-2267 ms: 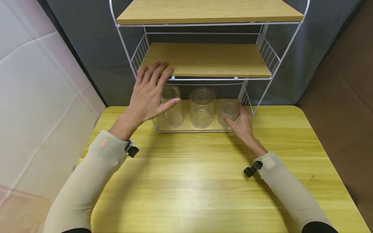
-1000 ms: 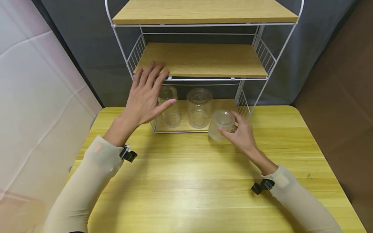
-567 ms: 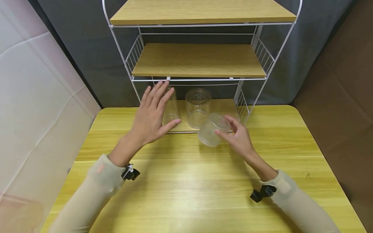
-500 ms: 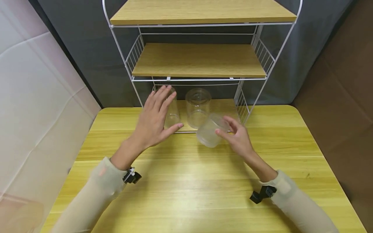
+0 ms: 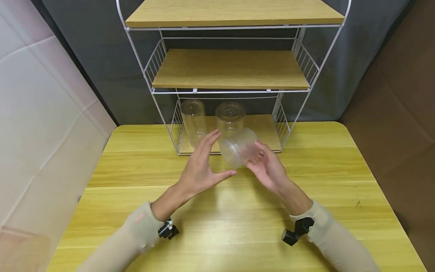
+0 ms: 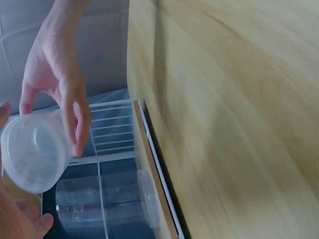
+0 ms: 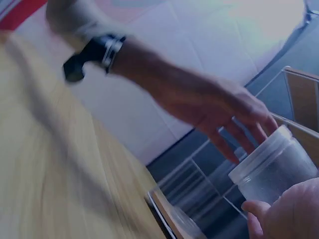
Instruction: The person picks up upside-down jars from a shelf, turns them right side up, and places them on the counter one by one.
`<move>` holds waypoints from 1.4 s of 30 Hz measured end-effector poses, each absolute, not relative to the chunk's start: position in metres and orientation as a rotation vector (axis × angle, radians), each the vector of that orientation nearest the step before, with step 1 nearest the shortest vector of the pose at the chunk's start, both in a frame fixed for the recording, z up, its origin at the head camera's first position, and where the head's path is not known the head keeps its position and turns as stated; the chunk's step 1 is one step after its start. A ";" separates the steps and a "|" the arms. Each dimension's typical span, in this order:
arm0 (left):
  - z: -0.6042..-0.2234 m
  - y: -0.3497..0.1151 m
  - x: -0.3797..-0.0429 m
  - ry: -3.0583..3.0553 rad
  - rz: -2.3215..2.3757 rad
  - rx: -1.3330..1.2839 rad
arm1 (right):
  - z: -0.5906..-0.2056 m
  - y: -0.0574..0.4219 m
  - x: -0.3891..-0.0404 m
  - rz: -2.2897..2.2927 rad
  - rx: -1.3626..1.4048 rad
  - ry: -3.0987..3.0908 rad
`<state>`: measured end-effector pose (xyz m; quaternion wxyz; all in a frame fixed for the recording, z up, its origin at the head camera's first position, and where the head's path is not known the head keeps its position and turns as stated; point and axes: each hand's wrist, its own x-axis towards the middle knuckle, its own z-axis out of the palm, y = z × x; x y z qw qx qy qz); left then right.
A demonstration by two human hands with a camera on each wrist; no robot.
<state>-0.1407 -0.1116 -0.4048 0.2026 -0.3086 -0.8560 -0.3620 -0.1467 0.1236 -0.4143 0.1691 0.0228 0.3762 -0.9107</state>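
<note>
In the head view, the right hand [image 5: 270,172] is gripping a clear jar [image 5: 242,145], its thumb and fingers bent about one end. The jar is tilting on its side above the table [image 5: 217,238], ahead and to the left of that hand, with its ridged rim facing the left hand [image 5: 198,170]. The left hand is holding nothing: its fingers are extending straight, the thumb spreading well away from them, and the rim is lying just beside that gap. Beyond the left hand, a tall container [image 5: 194,121] is standing on the bottom board of the rack [image 5: 231,70]; a wide container [image 5: 230,111] is standing to its right, partly hidden behind the jar. The rack's upper boards are rising beyond both hands.

In the left wrist view, the right hand is pinching the jar between thumb and fingers, and the jar's round end is showing. The left hand's fingertips are edging the picture beside it; whether they are touching is unclear.

In the right wrist view, the right hand is partly covering the jar from below. The left hand's parted fingers are sitting close by the rim, contact again being hard to tell.
</note>
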 end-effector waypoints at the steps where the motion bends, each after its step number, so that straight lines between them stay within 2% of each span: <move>1: -0.406 -0.110 -0.140 -2.376 -1.025 -0.851 | -0.415 0.122 -0.147 -2.585 0.099 1.006; 10: -0.413 -0.100 -0.140 -2.305 -1.022 -0.892 | -0.419 0.112 -0.146 -2.515 0.297 0.648; 16: -0.412 -0.106 -0.139 -2.368 -0.983 -0.901 | -0.428 0.112 -0.144 -2.410 0.278 0.677; 22: -0.404 -0.123 -0.138 -2.457 -0.952 -0.917 | -0.440 0.121 -0.143 -2.262 0.013 1.047; 27: -0.394 -0.141 -0.138 -2.580 -0.896 -0.890 | -0.435 0.135 -0.144 -2.092 -0.200 1.478; 34: -0.384 -0.166 -0.138 -2.759 -0.803 -0.852 | -0.409 0.155 -0.151 -1.780 -0.460 2.021; 42: -0.381 -0.200 -0.136 -2.903 -0.669 -0.808 | -0.366 0.171 -0.153 -1.099 -0.938 2.720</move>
